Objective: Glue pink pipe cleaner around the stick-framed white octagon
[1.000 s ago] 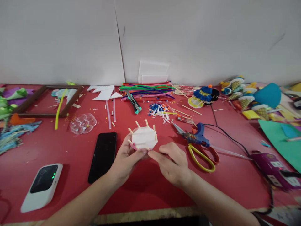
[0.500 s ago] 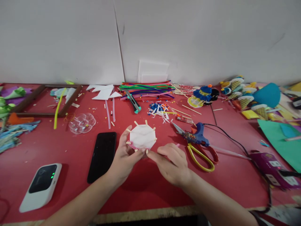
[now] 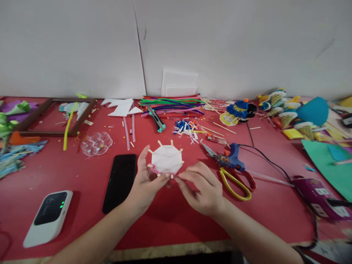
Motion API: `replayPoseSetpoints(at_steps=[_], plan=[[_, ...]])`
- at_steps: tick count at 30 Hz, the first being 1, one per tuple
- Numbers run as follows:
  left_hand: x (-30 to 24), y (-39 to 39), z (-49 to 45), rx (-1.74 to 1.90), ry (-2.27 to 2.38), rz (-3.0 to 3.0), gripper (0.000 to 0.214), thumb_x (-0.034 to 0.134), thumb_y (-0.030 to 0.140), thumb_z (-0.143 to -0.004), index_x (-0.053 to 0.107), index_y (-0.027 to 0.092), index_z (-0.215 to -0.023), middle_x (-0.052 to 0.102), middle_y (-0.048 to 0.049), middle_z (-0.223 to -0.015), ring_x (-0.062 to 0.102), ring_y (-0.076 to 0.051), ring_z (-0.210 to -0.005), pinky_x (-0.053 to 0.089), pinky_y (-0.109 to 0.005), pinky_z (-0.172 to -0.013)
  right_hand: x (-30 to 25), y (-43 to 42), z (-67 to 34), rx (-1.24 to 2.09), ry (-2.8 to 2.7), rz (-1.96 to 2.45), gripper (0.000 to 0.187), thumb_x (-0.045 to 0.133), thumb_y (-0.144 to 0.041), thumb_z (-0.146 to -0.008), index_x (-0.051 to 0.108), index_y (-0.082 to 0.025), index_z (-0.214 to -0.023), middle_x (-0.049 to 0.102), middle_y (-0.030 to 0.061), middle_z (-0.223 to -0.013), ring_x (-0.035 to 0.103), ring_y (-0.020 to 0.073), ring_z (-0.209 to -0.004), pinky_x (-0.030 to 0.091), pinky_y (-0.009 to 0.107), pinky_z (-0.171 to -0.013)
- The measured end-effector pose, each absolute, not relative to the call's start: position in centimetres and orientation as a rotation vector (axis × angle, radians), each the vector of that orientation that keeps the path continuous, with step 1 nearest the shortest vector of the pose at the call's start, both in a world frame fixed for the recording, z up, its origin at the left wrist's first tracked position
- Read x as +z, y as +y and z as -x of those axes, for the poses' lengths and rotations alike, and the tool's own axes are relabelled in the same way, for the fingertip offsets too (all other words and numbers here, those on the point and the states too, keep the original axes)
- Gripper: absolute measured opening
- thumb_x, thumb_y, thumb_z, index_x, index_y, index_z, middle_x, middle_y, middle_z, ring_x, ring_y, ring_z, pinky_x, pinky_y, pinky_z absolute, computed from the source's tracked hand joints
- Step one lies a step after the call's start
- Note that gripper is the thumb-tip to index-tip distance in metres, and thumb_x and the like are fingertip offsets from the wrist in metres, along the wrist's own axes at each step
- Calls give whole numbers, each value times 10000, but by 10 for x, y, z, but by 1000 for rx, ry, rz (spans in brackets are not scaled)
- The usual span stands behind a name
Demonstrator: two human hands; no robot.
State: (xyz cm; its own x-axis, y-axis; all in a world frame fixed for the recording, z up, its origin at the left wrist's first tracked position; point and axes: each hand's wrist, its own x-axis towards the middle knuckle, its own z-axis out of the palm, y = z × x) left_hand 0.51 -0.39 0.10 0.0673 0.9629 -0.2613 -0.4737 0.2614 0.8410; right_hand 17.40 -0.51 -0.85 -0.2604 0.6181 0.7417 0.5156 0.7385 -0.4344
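A white octagonal piece (image 3: pixel 166 159) with several short pale sticks standing out around its edge is held above the table. My left hand (image 3: pixel 147 183) grips it from the left, thumb at the lower edge and fingers behind. Along the lower left edge runs a pink strip (image 3: pixel 154 169) that looks like pipe cleaner. At the lower right edge my right hand (image 3: pixel 202 189) is closed in a pinch on the pink strip, beside a stick end. Most of the strip is hidden by my fingers.
Right of my hands lie scissors (image 3: pixel 233 185) and a blue glue gun (image 3: pixel 234 157). A phone (image 3: pixel 120 183) and a white device (image 3: pixel 48 218) lie left. Behind are a cutter (image 3: pixel 156 119), pipe cleaners (image 3: pixel 173 102) and coloured scraps (image 3: pixel 184 126).
My right hand has shifted slightly right, away from the octagon's bottom edge, and its fingers now pinch near the lower right stick. My left hand and the white piece stay nearly still.
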Motion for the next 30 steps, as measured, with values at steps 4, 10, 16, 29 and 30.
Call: replayPoseSetpoints(at_steps=[4,10,16,29,30], plan=[[-1,-3,-4,1213,943,-681,1057,823,130,-677,164,326,-1481,667,64,-731,573,-76,-525,489,-174,-474,-7,-5,-173,168,-1915,862,114,658,-101,-845,630,-180,-923,661,61,-781,588,175,-712,528,313,-637],[1,-3,-4,1203,954,-689,1053,802,116,-679,151,313,-1483,663,61,-725,558,-81,-535,470,-166,-464,-4,-2,-176,241,-1906,856,99,643,-88,-854,636,-174,-903,670,58,-777,603,166,-724,536,293,-657],[8,-2,-3,1168,1024,-683,966,806,114,-644,300,274,-1452,641,54,-765,496,-51,-471,431,-165,-426,-3,5,-179,185,-1921,834,80,630,-118,-874,645,-184,-916,689,49,-762,628,166,-687,535,297,-636],[7,2,-1,1146,950,-781,827,798,124,-681,459,298,-1414,640,5,-858,493,-57,-524,456,-174,-447,2,8,-189,213,-1928,884,115,670,-125,-851,669,-170,-957,717,72,-821,660,178,-740,553,298,-675],[6,2,-1,1145,950,-787,820,792,121,-686,461,297,-1416,641,4,-860,490,-56,-524,457,-174,-449,3,8,-189,247,-1915,888,124,660,-123,-856,671,-175,-968,715,68,-823,662,174,-741,556,294,-672]])
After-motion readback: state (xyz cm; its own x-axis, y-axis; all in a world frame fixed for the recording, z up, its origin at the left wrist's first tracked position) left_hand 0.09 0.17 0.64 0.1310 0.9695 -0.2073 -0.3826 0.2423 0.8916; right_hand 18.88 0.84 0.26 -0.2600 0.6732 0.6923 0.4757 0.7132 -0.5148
